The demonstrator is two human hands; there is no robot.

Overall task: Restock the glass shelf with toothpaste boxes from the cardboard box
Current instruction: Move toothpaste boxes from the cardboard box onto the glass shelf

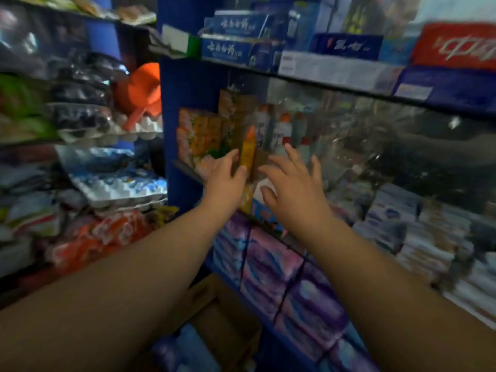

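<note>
Blue shelving unit with glass shelf [322, 83]: blue and white toothpaste boxes [241, 36] stacked along its top edge, white script blurred, unreadable. Brown cardboard box [214, 312] on the floor below. Yellow orange-capped bottle [248, 149] between left hand [225, 175] and right hand [292, 183], both open, empty.

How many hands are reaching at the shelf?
2. The left hand is by the yellow bottle; the right hand is just right of it, fingers spread. Both look empty.
</note>
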